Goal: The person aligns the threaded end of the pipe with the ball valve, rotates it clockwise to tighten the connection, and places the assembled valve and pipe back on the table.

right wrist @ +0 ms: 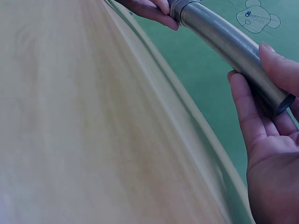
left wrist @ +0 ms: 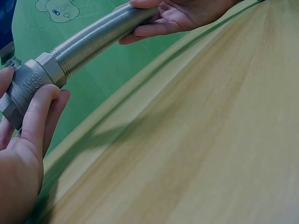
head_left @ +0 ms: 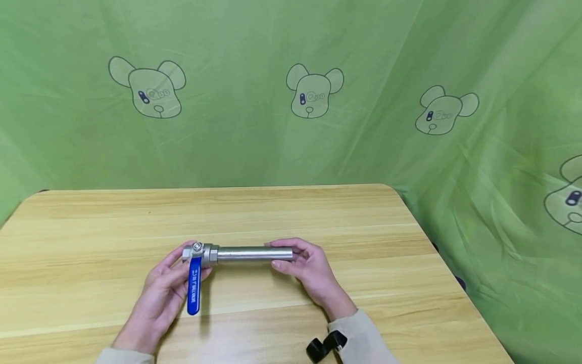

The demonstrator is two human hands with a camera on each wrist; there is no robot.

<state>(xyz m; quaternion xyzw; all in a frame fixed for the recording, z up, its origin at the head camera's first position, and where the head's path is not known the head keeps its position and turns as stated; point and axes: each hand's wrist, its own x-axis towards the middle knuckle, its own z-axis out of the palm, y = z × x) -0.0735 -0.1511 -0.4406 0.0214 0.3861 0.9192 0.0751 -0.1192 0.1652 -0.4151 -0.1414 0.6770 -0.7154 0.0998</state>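
A steel ball valve (head_left: 209, 254) with a blue lever handle (head_left: 194, 288) is joined to a straight metal pipe (head_left: 254, 253). Both are held up off the table, the pipe pointing right and the lever toward the person. My left hand (head_left: 159, 293) grips the valve body, its fingers curled around it; raised lettering reading "1000 WOG" shows on the valve (left wrist: 35, 84) in the left wrist view. At the pipe's free end, my right hand (head_left: 313, 270) holds it between thumb and fingers. The open pipe mouth (right wrist: 284, 104) shows in the right wrist view, and threads show beside the valve nut.
Beneath the hands lies a light wood-grain table (head_left: 318, 217) with rounded far corners. A green curtain (head_left: 245, 136) printed with bear heads hangs behind it and along the right side. A black wrist device (head_left: 326, 346) sits at the right sleeve.
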